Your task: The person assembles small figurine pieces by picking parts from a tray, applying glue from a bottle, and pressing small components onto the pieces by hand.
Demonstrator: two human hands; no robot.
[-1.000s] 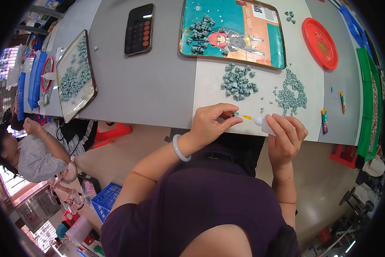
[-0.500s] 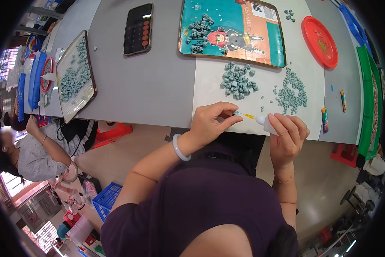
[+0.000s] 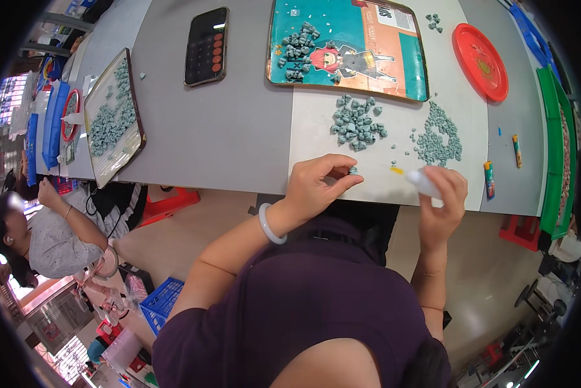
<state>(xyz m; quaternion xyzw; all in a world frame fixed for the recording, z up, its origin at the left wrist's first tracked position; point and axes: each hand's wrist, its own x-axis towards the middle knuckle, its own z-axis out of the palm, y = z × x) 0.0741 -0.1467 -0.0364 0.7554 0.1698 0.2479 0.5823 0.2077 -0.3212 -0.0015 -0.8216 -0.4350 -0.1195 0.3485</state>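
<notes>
Between thumb and forefinger, my left hand (image 3: 316,184) pinches a small teal piece (image 3: 353,171) above the table's near edge. My right hand (image 3: 447,197) grips a white squeeze bottle (image 3: 425,182) with a yellow needle tip, tilted toward the left and apart from the piece. The bottle and tip are smeared by motion. Just beyond my hands lies a pile of larger teal pieces (image 3: 357,121). To its right, a spread of smaller teal bits (image 3: 438,134) surrounds a bare patch, with a few loose bits nearby.
A printed tray (image 3: 381,87) holding teal pieces lies at the back. Right of it are a red plate (image 3: 480,63), two small tubes (image 3: 489,180) and a green bin (image 3: 552,161). Leftward are a phone (image 3: 206,46) and another tray (image 3: 135,145). A person (image 3: 64,233) sits at far left.
My right hand has drawn the bottle back to the right, taking its tip away from the small piece. My left hand keeps its pinch almost in place.
</notes>
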